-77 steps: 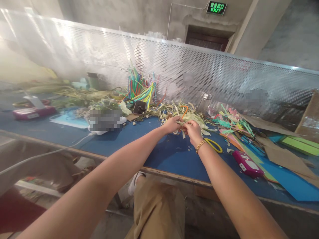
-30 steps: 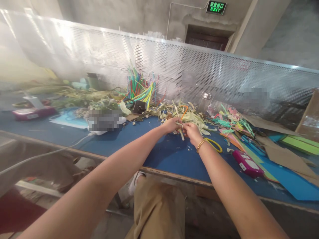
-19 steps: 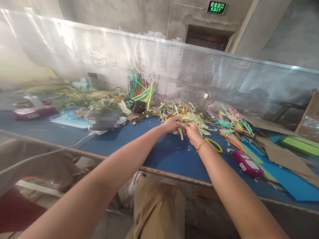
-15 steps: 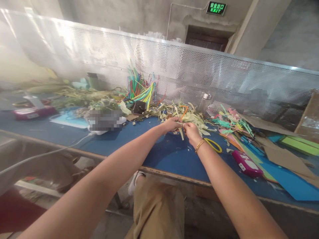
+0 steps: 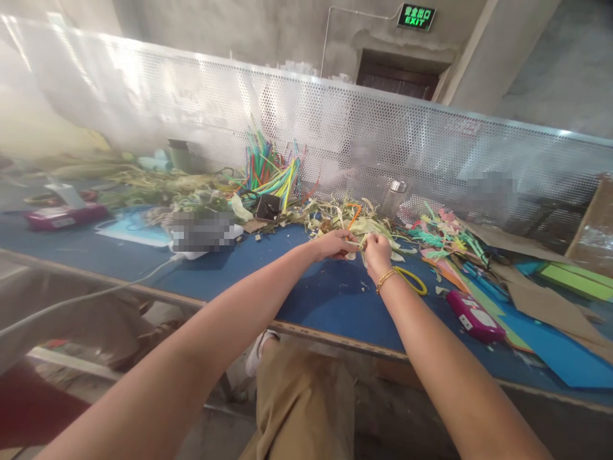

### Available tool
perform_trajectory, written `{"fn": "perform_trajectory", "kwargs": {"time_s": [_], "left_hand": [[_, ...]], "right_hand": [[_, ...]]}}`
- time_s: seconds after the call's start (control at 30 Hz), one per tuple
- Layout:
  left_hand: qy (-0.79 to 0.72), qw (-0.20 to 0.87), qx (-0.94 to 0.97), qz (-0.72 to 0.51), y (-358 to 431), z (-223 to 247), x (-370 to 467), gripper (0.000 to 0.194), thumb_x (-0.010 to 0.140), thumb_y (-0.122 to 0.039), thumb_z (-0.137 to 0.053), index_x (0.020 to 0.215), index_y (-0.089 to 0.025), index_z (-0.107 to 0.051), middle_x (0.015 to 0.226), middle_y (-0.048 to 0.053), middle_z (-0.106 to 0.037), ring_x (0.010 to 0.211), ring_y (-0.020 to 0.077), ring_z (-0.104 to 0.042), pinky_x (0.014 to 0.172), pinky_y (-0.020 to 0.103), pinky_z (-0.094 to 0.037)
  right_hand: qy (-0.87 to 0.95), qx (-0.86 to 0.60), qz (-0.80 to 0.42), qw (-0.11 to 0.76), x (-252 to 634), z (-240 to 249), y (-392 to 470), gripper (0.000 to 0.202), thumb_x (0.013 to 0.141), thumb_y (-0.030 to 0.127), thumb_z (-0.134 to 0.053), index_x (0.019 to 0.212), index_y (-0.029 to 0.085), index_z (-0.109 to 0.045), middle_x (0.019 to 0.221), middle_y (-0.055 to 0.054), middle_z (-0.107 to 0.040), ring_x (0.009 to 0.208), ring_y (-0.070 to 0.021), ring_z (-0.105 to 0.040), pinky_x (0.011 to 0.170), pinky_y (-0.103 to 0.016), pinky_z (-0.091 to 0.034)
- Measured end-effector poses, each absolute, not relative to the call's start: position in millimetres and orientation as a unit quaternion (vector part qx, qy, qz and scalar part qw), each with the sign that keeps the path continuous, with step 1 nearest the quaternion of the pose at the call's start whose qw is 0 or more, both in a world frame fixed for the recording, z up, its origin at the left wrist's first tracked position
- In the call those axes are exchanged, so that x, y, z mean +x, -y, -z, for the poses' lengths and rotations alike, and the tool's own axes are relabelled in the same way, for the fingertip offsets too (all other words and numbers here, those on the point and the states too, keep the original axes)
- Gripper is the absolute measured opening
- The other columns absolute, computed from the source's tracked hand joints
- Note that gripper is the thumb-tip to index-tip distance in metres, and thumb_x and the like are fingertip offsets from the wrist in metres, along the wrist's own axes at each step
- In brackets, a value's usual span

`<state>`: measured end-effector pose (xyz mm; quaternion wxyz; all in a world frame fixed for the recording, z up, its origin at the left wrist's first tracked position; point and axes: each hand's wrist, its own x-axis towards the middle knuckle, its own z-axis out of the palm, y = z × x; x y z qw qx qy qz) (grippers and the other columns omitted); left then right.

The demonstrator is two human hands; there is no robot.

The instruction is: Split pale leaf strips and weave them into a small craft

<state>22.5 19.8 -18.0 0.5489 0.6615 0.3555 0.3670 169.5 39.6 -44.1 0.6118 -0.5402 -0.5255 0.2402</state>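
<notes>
A pale strip of dried husk (image 5: 362, 245) stretches between my two hands over the blue table. My left hand (image 5: 337, 244) is closed on its left end, fingers pointing right. The other end is pinched in my right hand (image 5: 378, 249), which wears a gold bracelet. Just behind the hands lies a heap of dried husks (image 5: 371, 225), with a bent orange stick (image 5: 355, 217) in it. A yellow loop (image 5: 412, 281) rests on the table beside my right wrist.
Left of my hands are a white power strip (image 5: 196, 254), its cable, and a dark box (image 5: 269, 207). Coloured pipe cleaners (image 5: 268, 167) and a bottle (image 5: 393, 198) stand near the perforated metal screen (image 5: 431, 131). A magenta device (image 5: 475, 315) and paper sheets (image 5: 565, 348) lie right.
My right hand has moved slightly right and up, away from my left hand, and the gap between them has widened. The husk strip that hung down below the hands now runs between them.
</notes>
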Motion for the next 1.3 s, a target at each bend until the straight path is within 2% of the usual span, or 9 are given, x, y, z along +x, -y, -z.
{"fn": "perform_trajectory", "kwargs": {"time_s": [0.13,0.27,0.37,0.5,0.63,0.8,0.9,1.1,1.3], "left_hand": [[-0.363,0.536,0.66,-0.381,-24.0,22.0,23.5,0.029,0.066,-0.034,-0.074,0.08,-0.015,-0.057,0.062,0.001,-0.064,0.048,0.0083,-0.053,0.047,0.019,-0.038],[-0.388,0.48,0.665,-0.421,-29.4,25.0,23.0,0.028,0.062,-0.028,-0.078,0.076,-0.015,-0.057,0.055,-0.002,-0.061,0.05,0.0102,-0.056,0.05,0.021,-0.042],[-0.396,0.455,0.666,-0.439,-30.3,24.7,22.5,0.024,0.065,-0.023,-0.076,0.079,-0.015,-0.059,0.055,-0.003,-0.06,0.05,0.0094,-0.056,0.05,0.019,-0.042],[-0.4,0.477,0.636,-0.455,-27.7,21.0,23.5,0.019,0.068,-0.017,-0.074,0.081,-0.014,-0.06,0.058,-0.002,-0.061,0.052,0.0074,-0.057,0.053,0.018,-0.043],[-0.395,0.487,0.62,-0.472,-25.8,16.5,23.4,0.02,0.068,-0.019,-0.076,0.08,-0.012,-0.061,0.053,-0.003,-0.058,0.05,0.0062,-0.054,0.05,0.017,-0.04],[-0.389,0.496,0.642,-0.436,-22.7,12.2,19.6,0.019,0.068,-0.02,-0.076,0.077,-0.013,-0.06,0.052,-0.004,-0.056,0.046,0.0043,-0.048,0.044,0.016,-0.033],[-0.384,0.522,0.656,-0.388,-20.6,10.1,17.9,0.022,0.067,-0.023,-0.076,0.075,-0.013,-0.059,0.054,-0.003,-0.058,0.044,0.0037,-0.047,0.042,0.015,-0.031],[-0.367,0.537,0.65,-0.393,-20.8,9.3,18.7,0.023,0.065,-0.023,-0.076,0.074,-0.013,-0.057,0.055,-0.003,-0.058,0.045,0.0048,-0.049,0.045,0.017,-0.033],[-0.353,0.529,0.628,-0.449,-23.7,18.7,24.8,0.019,0.066,-0.012,-0.073,0.079,-0.012,-0.06,0.059,0.0,-0.063,0.053,0.008,-0.058,0.057,0.022,-0.045]], "right_hand": [[0.506,-0.576,-0.209,0.607,165.3,44.7,-37.8,0.02,0.074,0.035,-0.048,0.06,0.021,-0.049,0.056,0.001,-0.053,0.054,-0.0134,-0.047,0.049,-0.025,-0.033],[0.514,-0.551,-0.288,0.591,160.9,42.3,-33.6,0.017,0.074,0.037,-0.05,0.067,0.021,-0.051,0.059,0.0,-0.057,0.053,-0.014,-0.052,0.048,-0.025,-0.039],[0.512,-0.516,-0.358,0.586,158.3,38.3,-28.5,0.02,0.074,0.041,-0.053,0.072,0.021,-0.052,0.062,0.0,-0.059,0.055,-0.0139,-0.055,0.048,-0.024,-0.041],[0.515,-0.481,-0.423,0.57,156.7,35.3,-22.1,0.024,0.069,0.043,-0.062,0.075,0.021,-0.053,0.068,0.0,-0.062,0.058,-0.0136,-0.056,0.048,-0.023,-0.042],[0.5,-0.439,-0.466,0.584,157.6,35.7,-21.6,0.022,0.067,0.039,-0.064,0.074,0.02,-0.054,0.065,-0.001,-0.062,0.057,-0.0138,-0.055,0.048,-0.023,-0.041],[0.49,-0.412,-0.42,0.643,158.8,38.1,-29.1,0.024,0.058,0.034,-0.07,0.072,0.019,-0.058,0.064,0.001,-0.061,0.057,-0.0127,-0.054,0.056,-0.026,-0.045],[0.475,-0.391,-0.397,0.681,157.1,40.2,-32.8,0.023,0.057,0.033,-0.07,0.07,0.018,-0.058,0.062,0.002,-0.06,0.057,-0.0125,-0.054,0.061,-0.028,-0.048],[0.476,-0.392,-0.351,0.705,155.5,41.0,-35.9,0.025,0.059,0.036,-0.068,0.075,0.019,-0.057,0.065,0.002,-0.061,0.061,-0.0131,-0.055,0.062,-0.029,-0.047],[0.5,-0.417,-0.367,0.665,159.4,37.2,-30.6,0.026,0.064,0.042,-0.066,0.07,0.019,-0.056,0.063,0.001,-0.059,0.058,-0.0134,-0.053,0.059,-0.029,-0.045]]}}
